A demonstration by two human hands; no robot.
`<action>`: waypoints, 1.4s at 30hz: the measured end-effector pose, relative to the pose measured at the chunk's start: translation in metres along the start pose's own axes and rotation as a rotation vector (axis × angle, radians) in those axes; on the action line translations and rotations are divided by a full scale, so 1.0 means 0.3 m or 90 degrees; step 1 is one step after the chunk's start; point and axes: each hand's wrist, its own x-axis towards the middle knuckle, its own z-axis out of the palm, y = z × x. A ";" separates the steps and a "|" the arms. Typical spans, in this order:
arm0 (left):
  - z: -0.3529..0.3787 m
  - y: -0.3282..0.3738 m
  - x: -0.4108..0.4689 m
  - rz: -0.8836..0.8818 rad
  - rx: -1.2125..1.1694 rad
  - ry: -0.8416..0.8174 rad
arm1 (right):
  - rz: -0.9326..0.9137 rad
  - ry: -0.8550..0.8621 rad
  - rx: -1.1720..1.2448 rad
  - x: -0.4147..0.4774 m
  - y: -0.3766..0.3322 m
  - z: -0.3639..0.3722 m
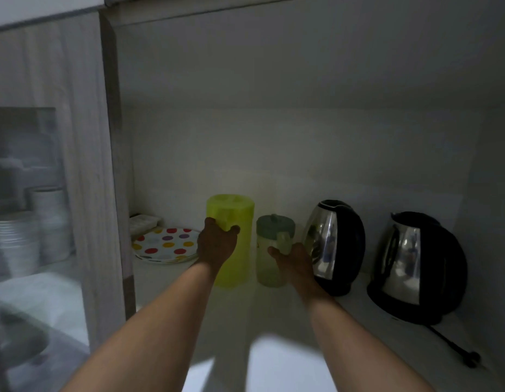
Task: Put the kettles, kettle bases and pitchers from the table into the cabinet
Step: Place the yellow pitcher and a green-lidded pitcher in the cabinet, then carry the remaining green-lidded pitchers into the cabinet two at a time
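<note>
Both my arms reach into the open cabinet. My left hand [216, 246] grips the tall yellow-green pitcher [234, 222], which stands upright on the white shelf [245, 312]. My right hand [295, 263] wraps around the small clear pitcher [274, 230] with a grey-green lid, right beside the tall one. To the right stand two steel and black kettles, the nearer one [334, 247] close to my right hand and the other one [418, 264] further right, each on its black base. A black cord with plug [455, 349] trails from the right kettle's base.
A stack of plates [166, 244] with coloured dots lies at the shelf's left, with a white tray [142, 223] behind it. A wooden cabinet post [110, 165] borders the left side. Behind a glass door [33, 222] stand stacks of white dishes.
</note>
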 end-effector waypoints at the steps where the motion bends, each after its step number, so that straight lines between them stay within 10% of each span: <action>1: -0.005 0.000 -0.009 0.001 0.020 -0.002 | -0.009 0.005 -0.012 -0.012 -0.001 -0.006; 25: -0.497 0.065 -0.519 0.353 0.280 -0.072 | -0.152 0.052 -0.305 -0.672 -0.315 -0.196; 42: -1.546 -0.294 -0.721 0.219 0.459 0.120 | -0.344 -0.135 -0.257 -1.338 -0.711 0.427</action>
